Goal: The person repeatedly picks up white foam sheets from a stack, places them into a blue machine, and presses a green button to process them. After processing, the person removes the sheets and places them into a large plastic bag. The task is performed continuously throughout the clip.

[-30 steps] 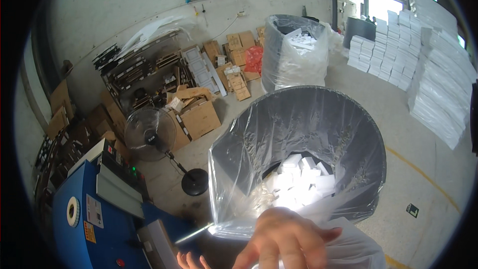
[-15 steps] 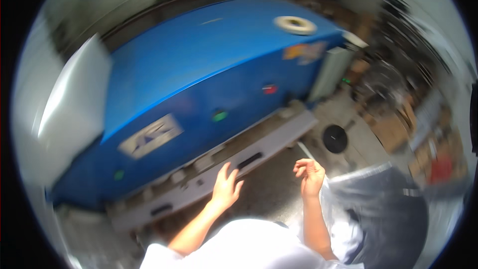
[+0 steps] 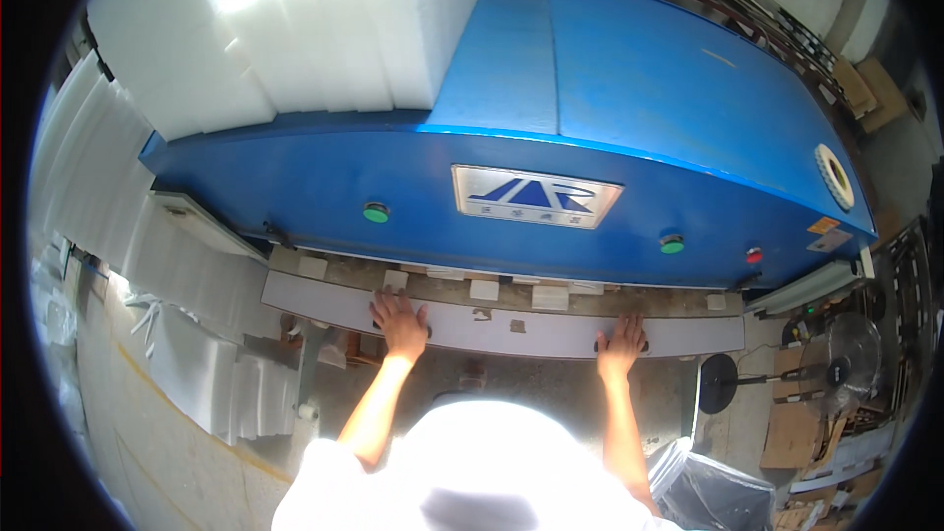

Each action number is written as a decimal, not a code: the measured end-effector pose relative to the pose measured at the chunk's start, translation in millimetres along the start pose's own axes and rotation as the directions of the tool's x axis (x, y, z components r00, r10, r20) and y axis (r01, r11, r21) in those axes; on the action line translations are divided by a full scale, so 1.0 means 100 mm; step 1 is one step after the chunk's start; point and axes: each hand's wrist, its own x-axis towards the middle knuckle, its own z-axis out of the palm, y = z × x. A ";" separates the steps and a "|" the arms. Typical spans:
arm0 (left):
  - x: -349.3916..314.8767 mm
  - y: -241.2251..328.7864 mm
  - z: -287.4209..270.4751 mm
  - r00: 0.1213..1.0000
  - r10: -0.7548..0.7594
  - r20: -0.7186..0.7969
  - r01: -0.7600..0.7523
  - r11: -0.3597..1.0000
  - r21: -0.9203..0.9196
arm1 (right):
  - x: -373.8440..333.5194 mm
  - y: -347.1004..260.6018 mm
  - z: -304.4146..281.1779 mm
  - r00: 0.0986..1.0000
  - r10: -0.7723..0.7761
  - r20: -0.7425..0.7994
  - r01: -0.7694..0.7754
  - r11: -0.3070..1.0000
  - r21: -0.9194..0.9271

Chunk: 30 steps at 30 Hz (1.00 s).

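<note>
A blue machine (image 3: 324, 167) with green and red push buttons stands in front of me. Along its lower front runs a long pale board (image 3: 462, 332). My left hand (image 3: 399, 326) lies on the board left of the middle, fingers spread. To the right, my right hand (image 3: 621, 346) rests on it too, fingers stretched forward. Dark bits of a black handle peek out beside each palm; the rest is covered by the hands. Behind the board, several small pale blocks (image 3: 550, 297) sit in a row on a ledge.
White foam slabs (image 3: 324, 49) are stacked on the machine's left top, with more foam (image 3: 187, 364) at far left. A cream ring (image 3: 834, 177) lies on the machine's right end. At right are a fan (image 3: 848, 366), cardboard (image 3: 793, 423) and a clear plastic bag (image 3: 713, 492).
My view has swung left, bringing the foam stacks into sight. Both hands were in the air near the board and now rest on it. The board's two black handles have become mostly covered.
</note>
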 end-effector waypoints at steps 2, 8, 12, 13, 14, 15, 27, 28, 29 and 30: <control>0.01 -0.18 0.04 0.999 -0.018 -0.035 0.019 0.999 0.037 | 0.01 -0.02 0.10 1.000 0.021 0.018 -0.020 0.996 -0.091; 0.05 -0.21 0.12 0.997 0.006 0.072 -0.006 1.000 -0.005 | 0.04 0.00 0.33 0.995 0.095 -0.022 -0.097 0.991 -0.091; 0.18 -0.29 0.25 0.983 -0.021 0.180 0.046 0.990 -0.136 | 0.20 -0.09 0.45 0.981 0.190 -0.045 -0.191 0.982 -0.014; 0.30 -0.30 0.35 0.992 0.010 0.123 0.011 0.986 -0.167 | 0.29 -0.04 0.57 0.983 0.149 -0.105 -0.146 0.988 0.042; 0.42 -0.31 0.46 0.997 0.036 0.064 -0.023 0.980 -0.196 | 0.35 0.02 0.70 0.980 0.107 -0.167 -0.092 0.991 0.094; 0.57 -0.27 0.55 0.997 0.072 0.006 -0.068 0.971 -0.228 | 0.45 0.00 0.80 0.976 0.057 -0.211 -0.041 0.996 0.082; 1.38 -0.43 1.47 0.903 0.357 0.239 -0.164 0.801 -0.575 | 1.39 -0.53 1.22 0.970 -0.014 -0.244 0.114 0.910 0.400; 1.40 -0.47 1.48 0.925 0.326 0.195 -0.147 0.782 -0.606 | 1.44 -0.65 1.13 0.967 0.010 -0.254 0.124 0.855 0.504; 1.40 -0.43 1.48 0.939 0.305 0.157 -0.138 0.754 -0.643 | 1.47 -0.60 1.17 0.951 0.005 -0.309 0.154 0.859 0.488; 1.41 -0.25 1.28 0.922 0.263 0.286 -0.011 0.754 -0.657 | 1.45 -0.45 1.28 0.935 0.007 -0.354 0.169 0.869 0.465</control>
